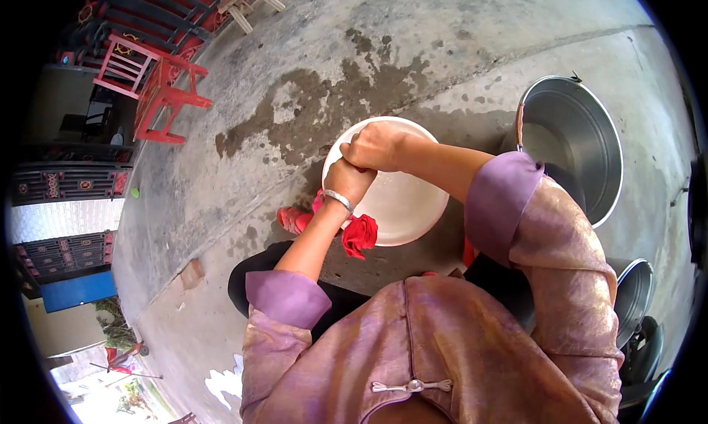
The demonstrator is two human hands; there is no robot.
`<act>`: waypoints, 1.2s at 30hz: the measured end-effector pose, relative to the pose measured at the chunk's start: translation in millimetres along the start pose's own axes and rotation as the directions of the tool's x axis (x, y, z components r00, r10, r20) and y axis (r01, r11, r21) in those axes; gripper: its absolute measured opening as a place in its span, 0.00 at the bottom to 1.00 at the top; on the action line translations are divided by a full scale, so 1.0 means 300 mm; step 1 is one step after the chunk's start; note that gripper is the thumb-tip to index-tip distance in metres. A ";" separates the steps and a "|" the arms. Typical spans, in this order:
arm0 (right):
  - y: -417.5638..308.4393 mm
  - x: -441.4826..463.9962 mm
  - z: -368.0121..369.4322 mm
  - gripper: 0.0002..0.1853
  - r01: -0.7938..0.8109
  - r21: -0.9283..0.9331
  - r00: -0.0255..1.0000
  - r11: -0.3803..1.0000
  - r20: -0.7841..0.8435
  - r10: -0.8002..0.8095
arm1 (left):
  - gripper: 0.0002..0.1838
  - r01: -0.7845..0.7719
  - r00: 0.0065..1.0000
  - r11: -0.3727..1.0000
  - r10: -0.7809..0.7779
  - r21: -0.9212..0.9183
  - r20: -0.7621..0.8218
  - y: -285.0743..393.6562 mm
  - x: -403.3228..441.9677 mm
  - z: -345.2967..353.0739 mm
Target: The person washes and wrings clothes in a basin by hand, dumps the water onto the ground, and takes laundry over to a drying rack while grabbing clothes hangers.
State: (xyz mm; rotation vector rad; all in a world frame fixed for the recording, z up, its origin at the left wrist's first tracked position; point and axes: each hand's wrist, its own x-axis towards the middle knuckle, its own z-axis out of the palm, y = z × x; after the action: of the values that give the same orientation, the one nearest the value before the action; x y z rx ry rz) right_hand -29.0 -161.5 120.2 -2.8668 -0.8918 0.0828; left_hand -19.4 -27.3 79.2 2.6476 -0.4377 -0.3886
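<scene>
Over a white basin (405, 210) on the floor, my two hands are pressed together. My left hand (350, 181), with a silver bracelet at the wrist, is closed in a fist. A bunched red cloth (360, 236) hangs below it, past the wrist and over the basin's near rim. My right hand (375, 145) is also a fist, touching the left one from above and to the right; what its fingers hold is hidden. The part of the cloth inside the hands cannot be seen.
A large metal bucket (582, 144) stands right of the basin, with a smaller one (634, 295) nearer my body. Wet patches (295, 107) mark the concrete floor. A red chair (158, 88) and a wooden stool (247, 0) stand at the upper left. A red shoe (295, 219) shows beside the basin.
</scene>
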 end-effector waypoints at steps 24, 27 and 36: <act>-0.028 0.063 0.010 0.24 -0.157 0.165 0.966 0.974 -0.180 0.186 | 0.26 -0.290 0.953 0.831 0.207 -0.475 -0.220 -0.080 0.047 -0.059; -0.035 0.059 -0.040 0.31 -0.269 0.290 0.910 0.918 -0.236 0.341 | 0.25 -0.130 0.988 0.814 0.057 -0.566 -0.144 -0.103 0.039 -0.106; -0.011 0.073 -0.164 0.23 -0.257 0.965 0.914 -0.044 0.258 0.313 | 0.25 -0.099 0.994 0.508 0.016 -0.855 -0.106 -0.055 -0.010 -0.259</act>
State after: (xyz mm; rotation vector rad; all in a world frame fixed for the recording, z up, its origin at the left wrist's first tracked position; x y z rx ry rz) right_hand -8.3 -152.0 169.2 -1.4927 0.0270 0.4863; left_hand 8.0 16.2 140.0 1.6299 -0.2032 -0.3428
